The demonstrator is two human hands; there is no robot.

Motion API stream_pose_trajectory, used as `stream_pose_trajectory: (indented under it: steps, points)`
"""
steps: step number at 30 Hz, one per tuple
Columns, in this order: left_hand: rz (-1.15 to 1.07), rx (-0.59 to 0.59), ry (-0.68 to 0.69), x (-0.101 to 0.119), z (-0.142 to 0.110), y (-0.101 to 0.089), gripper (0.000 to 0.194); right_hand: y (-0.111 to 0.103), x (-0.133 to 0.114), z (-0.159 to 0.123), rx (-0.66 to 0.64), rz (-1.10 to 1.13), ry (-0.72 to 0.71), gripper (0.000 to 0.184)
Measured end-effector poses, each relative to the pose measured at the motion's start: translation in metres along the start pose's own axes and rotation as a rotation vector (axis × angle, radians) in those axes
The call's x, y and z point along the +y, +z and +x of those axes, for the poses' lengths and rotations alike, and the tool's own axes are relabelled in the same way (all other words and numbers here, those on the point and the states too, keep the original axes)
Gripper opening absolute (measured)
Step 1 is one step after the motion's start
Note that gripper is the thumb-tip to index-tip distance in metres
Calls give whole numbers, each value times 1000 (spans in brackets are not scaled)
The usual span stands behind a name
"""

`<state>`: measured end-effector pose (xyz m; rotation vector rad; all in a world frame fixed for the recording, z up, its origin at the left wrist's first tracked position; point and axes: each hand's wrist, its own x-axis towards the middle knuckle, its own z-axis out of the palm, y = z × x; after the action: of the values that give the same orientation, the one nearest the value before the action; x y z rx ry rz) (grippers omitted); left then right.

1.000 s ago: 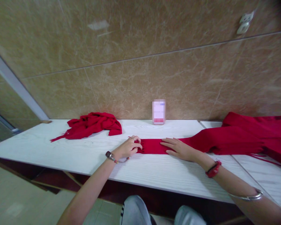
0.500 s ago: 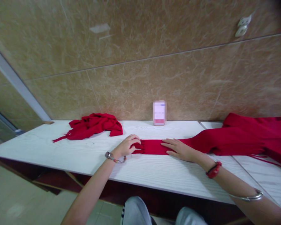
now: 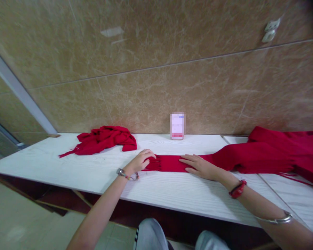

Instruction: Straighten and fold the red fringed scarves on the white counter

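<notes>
A red scarf [image 3: 169, 163] with a fringed end stretches flat along the white table. My right hand [image 3: 202, 166] lies open and flat on the scarf, fingers spread and pointing left. At the fringe [image 3: 155, 164] on its left end is my left hand [image 3: 141, 162], its fingers slightly bent over the strands and its thumb apart from them. Some strands are hidden under that hand. Rightward, the scarf rises onto a thicker stack of folded red scarves [image 3: 263, 158].
A crumpled red scarf [image 3: 106, 140] lies at the back left of the white table [image 3: 67, 173]. A small device with a blurred screen [image 3: 177, 125] stands against the marbled wall [image 3: 146, 93]. More red cloth [image 3: 289, 142] is at the far right. My knees are below the front edge.
My left hand has slid slightly left along the fringe, and more of the strands show straightened. My right hand stays in place on the scarf.
</notes>
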<state>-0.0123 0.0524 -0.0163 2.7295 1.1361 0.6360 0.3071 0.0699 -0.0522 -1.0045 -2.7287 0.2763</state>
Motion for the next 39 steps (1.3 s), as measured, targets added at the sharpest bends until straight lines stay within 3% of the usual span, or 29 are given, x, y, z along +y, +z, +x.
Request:
stream_pose_trajectory:
  steps: [2,4,8,10,12,15,17,19,23,28,31,35,39]
  points:
    - [70,-88,38,5,6,8,34,0,-1,0,6,2,0,54]
    - [186,-136,-22,-2,4,8,25,-1,-1,0,1,-3,3,55]
    - [373,-90,-315,-36,-15,-9,20,-2,-2,0,-13,-8,10,56]
    - [359,-19,-385,-45,-22,-17,23,-2,-1,-1,-13,-9,11,56]
    - [297,70,-352,-39,-21,-18,20,-2,-1,0,-18,-14,12,56]
    - [147,125,-148,-9,-8,-9,19,-2,-1,0,-15,-11,12,56]
    - [40,19,29,14,0,0,19,-2,-2,0,-11,-9,14,55]
    - [7,-130,119,28,5,6,15,-2,-2,0,-5,-15,19,55]
    - [33,-229,78,16,-1,-4,13,-2,-1,-1,4,-14,9,53]
    - [-67,-109,-55,-7,-11,-22,21,-3,0,-1,-6,-29,8,54]
    - [-108,-89,-14,6,-5,-14,28,-3,0,0,-12,-21,9,55]
    - [-36,-219,100,19,5,4,34,-2,0,0,-12,-9,5,55]
    - [118,-220,-17,-3,-3,-3,20,-2,0,0,-5,-6,7,54]
